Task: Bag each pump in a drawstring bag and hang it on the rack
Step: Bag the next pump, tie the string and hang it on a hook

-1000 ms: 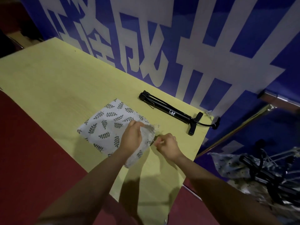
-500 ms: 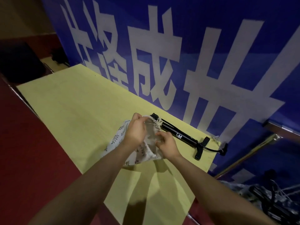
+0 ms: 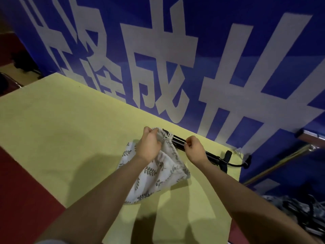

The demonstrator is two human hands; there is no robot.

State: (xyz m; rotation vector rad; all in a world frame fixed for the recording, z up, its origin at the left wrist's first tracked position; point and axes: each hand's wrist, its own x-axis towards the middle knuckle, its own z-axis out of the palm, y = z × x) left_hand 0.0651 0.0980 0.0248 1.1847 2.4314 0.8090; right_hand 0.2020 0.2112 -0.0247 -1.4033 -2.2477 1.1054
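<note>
A white drawstring bag [image 3: 154, 175] printed with green leaves hangs lifted off the yellow table [image 3: 61, 131]. My left hand [image 3: 149, 145] grips the bag's gathered mouth at the top. My right hand [image 3: 193, 148] pinches what looks like the mouth's edge or cord, a little to the right. Behind both hands a black pump [image 3: 209, 155] lies on the table along the banner, its foot and hose at the right end. The bag's mouth covers the pump's left end.
A blue banner [image 3: 228, 59] with big white characters stands right behind the table. At the lower right, beyond the table's edge, lies a dark heap of pumps and leaf-print bags [image 3: 297, 208]. Red floor [image 3: 22, 187] runs along the left.
Both hands lifted the bag off the table by its mouth and brought it up to the pump. My right hand has since moved away to the right of the left hand.
</note>
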